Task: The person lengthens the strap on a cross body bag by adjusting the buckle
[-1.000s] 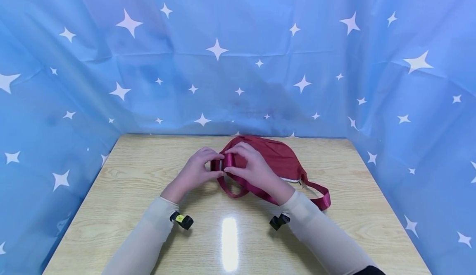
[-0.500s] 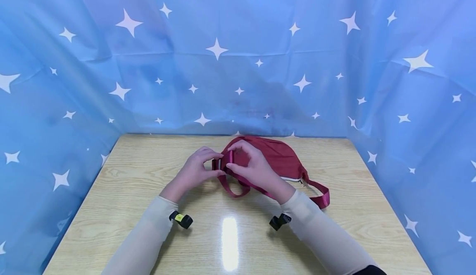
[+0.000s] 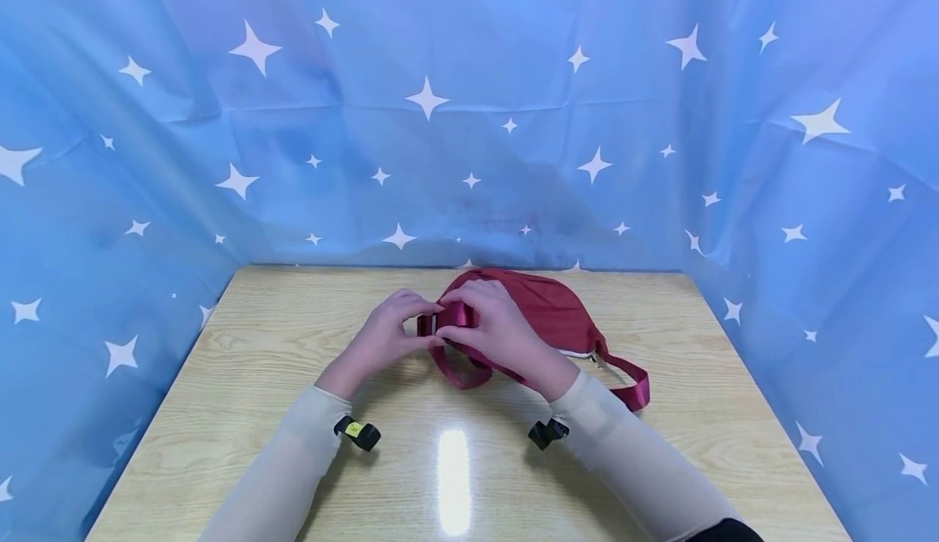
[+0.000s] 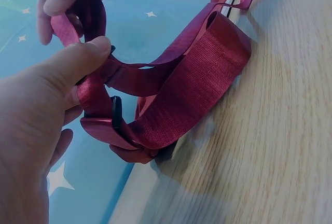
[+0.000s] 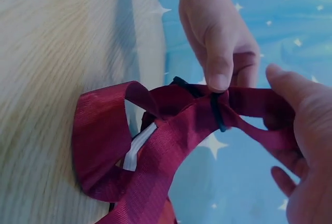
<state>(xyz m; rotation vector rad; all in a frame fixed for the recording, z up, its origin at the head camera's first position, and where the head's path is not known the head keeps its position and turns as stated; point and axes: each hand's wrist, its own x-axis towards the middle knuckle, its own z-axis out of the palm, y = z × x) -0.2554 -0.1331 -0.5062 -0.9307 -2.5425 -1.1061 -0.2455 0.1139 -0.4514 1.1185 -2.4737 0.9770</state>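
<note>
A dark red waist bag lies toward the back of the table, its strap lifted in loops at the bag's left end. With thumb and fingers, my left hand pinches the strap close to a black slider buckle. Just right of it, my right hand holds a folded loop of the same strap, which bends between thumb and fingers in the right wrist view. A second black buckle piece shows further along the webbing. My right hand covers part of the bag in the head view.
The wood-grain table carries a bright light reflection near its front. A blue star-patterned curtain encloses the back and both sides. At the bag's right end, another strap loop lies on the table beside a zipper end.
The strap loop between the hands first stood upright, then stretched rightward as my right hand shifted its fingers on it. My left hand has stayed almost still.
</note>
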